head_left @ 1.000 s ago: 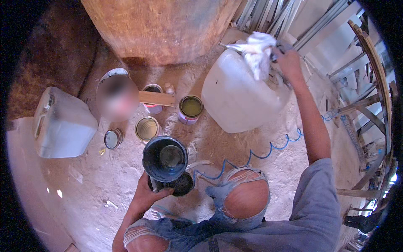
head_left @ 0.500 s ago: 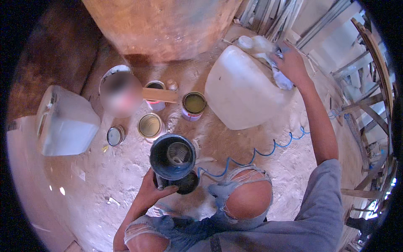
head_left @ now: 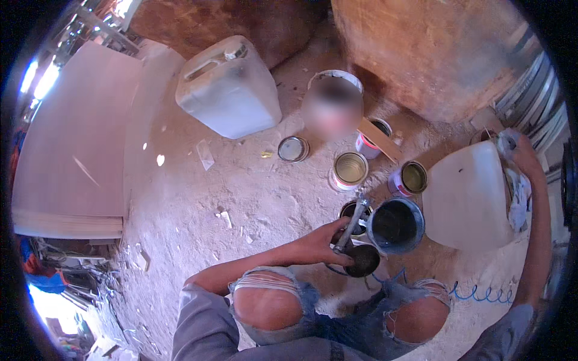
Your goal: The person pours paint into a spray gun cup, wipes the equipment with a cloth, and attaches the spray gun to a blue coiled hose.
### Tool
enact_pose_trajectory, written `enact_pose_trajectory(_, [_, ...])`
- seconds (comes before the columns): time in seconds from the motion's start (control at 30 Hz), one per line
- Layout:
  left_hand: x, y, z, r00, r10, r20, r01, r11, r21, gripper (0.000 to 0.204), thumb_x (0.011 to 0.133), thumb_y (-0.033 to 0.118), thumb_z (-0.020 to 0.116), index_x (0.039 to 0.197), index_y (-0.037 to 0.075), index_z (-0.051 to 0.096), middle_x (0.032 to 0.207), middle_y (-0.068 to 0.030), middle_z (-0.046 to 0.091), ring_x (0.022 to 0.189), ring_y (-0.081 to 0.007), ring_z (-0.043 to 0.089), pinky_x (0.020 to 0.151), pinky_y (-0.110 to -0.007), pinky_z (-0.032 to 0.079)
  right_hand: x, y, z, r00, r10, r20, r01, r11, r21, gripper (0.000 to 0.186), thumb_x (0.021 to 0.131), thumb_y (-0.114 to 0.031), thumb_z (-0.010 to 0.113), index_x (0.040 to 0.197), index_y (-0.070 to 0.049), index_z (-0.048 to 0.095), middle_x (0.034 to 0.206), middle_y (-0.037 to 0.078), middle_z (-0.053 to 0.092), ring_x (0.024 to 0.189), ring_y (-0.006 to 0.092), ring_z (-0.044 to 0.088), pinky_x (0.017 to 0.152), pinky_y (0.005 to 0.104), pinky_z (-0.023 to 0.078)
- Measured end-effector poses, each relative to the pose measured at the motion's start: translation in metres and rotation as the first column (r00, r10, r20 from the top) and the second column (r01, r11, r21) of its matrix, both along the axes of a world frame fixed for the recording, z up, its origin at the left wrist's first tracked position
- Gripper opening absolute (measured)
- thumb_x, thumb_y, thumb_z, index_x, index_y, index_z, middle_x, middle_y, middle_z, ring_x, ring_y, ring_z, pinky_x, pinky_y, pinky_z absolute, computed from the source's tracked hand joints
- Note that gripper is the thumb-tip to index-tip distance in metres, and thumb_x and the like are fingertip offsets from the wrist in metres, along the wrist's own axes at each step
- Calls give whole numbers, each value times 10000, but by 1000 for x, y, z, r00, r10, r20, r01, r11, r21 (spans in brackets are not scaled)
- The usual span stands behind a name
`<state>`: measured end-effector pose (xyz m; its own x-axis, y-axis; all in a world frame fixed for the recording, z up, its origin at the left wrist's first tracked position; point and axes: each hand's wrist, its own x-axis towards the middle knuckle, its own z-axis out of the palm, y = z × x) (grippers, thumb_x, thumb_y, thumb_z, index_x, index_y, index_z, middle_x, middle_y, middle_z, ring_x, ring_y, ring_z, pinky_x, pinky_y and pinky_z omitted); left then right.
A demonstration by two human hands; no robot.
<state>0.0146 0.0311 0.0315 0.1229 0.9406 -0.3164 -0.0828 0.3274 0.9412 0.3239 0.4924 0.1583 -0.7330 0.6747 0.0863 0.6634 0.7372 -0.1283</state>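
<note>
My left hand [head_left: 331,243] is closed on a metal spray gun [head_left: 355,219] with a dark open cup [head_left: 394,224] on top; a dark round pot [head_left: 363,262] sits just below my fingers. At the upper right my right hand [head_left: 521,150] has curled fingers around something greyish that I cannot make out, at the top of a translucent jug [head_left: 457,201]. A white cloth [head_left: 516,210] hangs along the jug's side. Open paint cans [head_left: 349,171] stand beyond the gun, one of them holding an olive liquid [head_left: 413,177]. A wooden stick [head_left: 379,139] lies across another can.
A second jug [head_left: 226,96], a closed tin [head_left: 293,148] and a blurred bucket [head_left: 331,105] stand farther back. Large wooden boards [head_left: 421,48] lean behind. Stacked sheets [head_left: 72,150] lie at left. A blue coiled hose [head_left: 475,293] runs past my right knee; debris dots the floor.
The view has swung left, bringing the stacked sheets into sight. My left hand has tilted the gun and cup. My right hand has shifted from holding up the white cloth to the jug's top.
</note>
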Motion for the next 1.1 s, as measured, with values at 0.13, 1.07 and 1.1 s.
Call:
enact_pose_trajectory(0.13, [1,6,18,999,-45,-28,44,997,-57,854,699,213,791,1374,-13,319,1150,-131,539,983,-175,521,892,-302,428,23,25,-14,996,80,-32,-75,989,125,373,750,-118,643,1099,-5,582,1043,175,610,988,309,573,892,364,432])
enact_pose_trajectory(1.07, [0,2,19,1000,3,-28,-5,998,-65,775,673,119,815,1311,11,389,1201,-136,559,1145,-205,535,1014,-334,400,-4,-1,-4,878,58,475,-182,958,221,351,792,-224,612,1044,19,583,955,260,609,912,406,589,784,460,472])
enact_pose_trajectory(1.1, [-1,1,18,999,5,-33,-7,998,-62,776,673,116,815,1313,11,389,1198,-133,561,1141,-202,537,1013,-333,400,-1,3,-7,855,49,516,-195,953,232,378,804,-222,604,1106,4,572,966,255,616,910,405,592,780,452,473])
